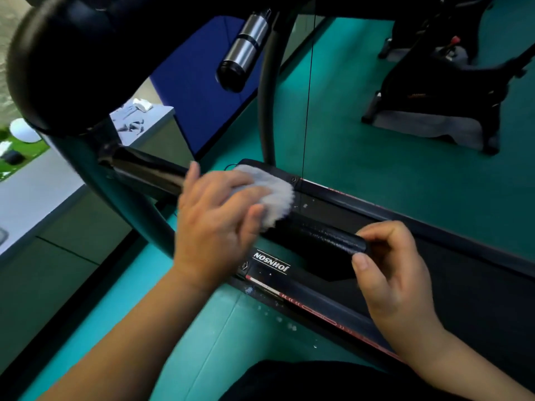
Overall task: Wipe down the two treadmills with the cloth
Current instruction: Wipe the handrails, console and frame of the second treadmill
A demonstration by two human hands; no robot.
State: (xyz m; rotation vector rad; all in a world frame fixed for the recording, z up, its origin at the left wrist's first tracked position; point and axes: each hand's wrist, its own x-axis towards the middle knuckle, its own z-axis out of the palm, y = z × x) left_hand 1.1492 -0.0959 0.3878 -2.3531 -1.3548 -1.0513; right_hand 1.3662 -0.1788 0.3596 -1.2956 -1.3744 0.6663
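A black treadmill runs from centre to lower right, its side rail marked with red stripes and a JOHNSON label. My left hand presses a pale grey fluffy cloth against a black foam handlebar that juts toward me. My right hand pinches the near end of that handlebar between thumb and fingers. The treadmill's console looms dark at the upper left, and its upright post rises behind the cloth.
A steel bottle hangs in a holder under the console. An exercise bike stands on the teal floor at upper right. A grey counter lies to the left. White specks dot the floor beside the rail.
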